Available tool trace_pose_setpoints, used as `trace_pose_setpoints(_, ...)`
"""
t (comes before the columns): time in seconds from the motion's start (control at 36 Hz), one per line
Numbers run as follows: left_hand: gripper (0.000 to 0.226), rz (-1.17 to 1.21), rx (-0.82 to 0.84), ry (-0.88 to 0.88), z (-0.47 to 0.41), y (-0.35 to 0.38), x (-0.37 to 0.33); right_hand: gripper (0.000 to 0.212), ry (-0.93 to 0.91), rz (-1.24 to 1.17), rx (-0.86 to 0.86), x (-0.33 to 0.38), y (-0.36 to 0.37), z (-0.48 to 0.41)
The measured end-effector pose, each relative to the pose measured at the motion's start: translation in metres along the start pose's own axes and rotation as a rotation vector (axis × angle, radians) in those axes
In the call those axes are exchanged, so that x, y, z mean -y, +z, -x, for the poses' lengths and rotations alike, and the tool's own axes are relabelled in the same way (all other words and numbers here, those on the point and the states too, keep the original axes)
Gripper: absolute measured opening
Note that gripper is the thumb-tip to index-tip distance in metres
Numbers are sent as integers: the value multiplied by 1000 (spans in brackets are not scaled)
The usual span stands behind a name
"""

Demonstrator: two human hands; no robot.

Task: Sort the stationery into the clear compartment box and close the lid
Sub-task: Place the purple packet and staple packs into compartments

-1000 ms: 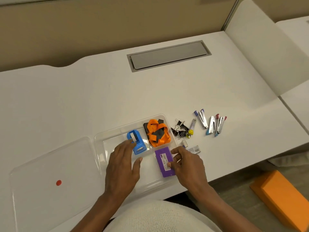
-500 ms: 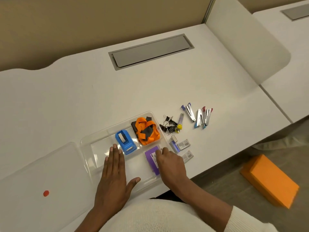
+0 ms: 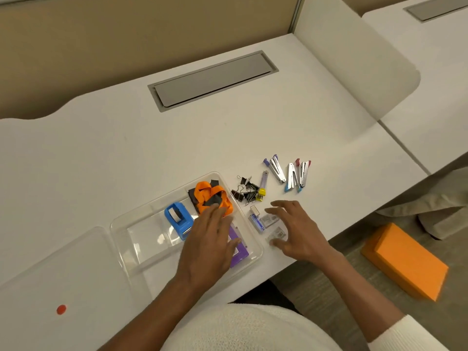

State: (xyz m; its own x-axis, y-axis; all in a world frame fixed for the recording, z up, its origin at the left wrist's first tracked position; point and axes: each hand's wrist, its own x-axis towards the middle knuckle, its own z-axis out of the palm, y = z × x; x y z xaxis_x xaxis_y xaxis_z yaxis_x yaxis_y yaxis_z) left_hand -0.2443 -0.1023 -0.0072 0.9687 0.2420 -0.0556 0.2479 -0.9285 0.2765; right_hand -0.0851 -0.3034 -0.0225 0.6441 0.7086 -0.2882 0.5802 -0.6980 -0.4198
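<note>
Clear compartment box (image 3: 121, 228): sitting open at the near edge of the white table (image 3: 126, 153), its lid (image 3: 63, 269) lying flat to the left and bearing a small red dot (image 3: 61, 309).

Contents: blue tape dispenser (image 3: 177, 219) resting in a middle compartment; orange strap (image 3: 211, 198) tangled with black pieces, filling the far right compartment; purple case (image 3: 239, 249) lying in the near right compartment, carrying a white label (print too small to read).

Left hand (image 3: 207, 245): hovering flat over the box, fingers (image 3: 215, 216) spread and gripping nothing, tips reaching the strap and covering part of the purple case.

Right hand (image 3: 298, 231): hovering over the table just right of the box, fingers splayed open, empty.

Loose items, all lying on the table outside the box: small clear packets (image 3: 269, 220) with printed labels (illegible) and a blue-ended clear box (image 3: 255, 220), sitting beside and partly under the right hand; a heap of black binder clips (image 3: 244, 190); a yellow-tipped mini stapler (image 3: 262, 186) touching the heap; a cluster of silver staplers (image 3: 291, 173) with blue and red ends farther right.

Orange block (image 3: 405, 262): lying on the floor.
</note>
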Motion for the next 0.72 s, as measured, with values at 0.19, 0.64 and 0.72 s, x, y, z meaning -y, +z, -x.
trace_pose_setpoints(0.19, 57, -192, 127, 351, -69, 4, -47, 95, -114, 219, 97, -19, 22, 1)
trace_pose_setpoints(0.64, 29, -462, 401, 334, -109, 22, -78, 78, 188, 1, -41, -35, 29, 8)
trace_pose_setpoints(0.72, 25, -479, 409, 376, -112, 26, -75, 77, 200, -53, -33, -35, 29, 6)
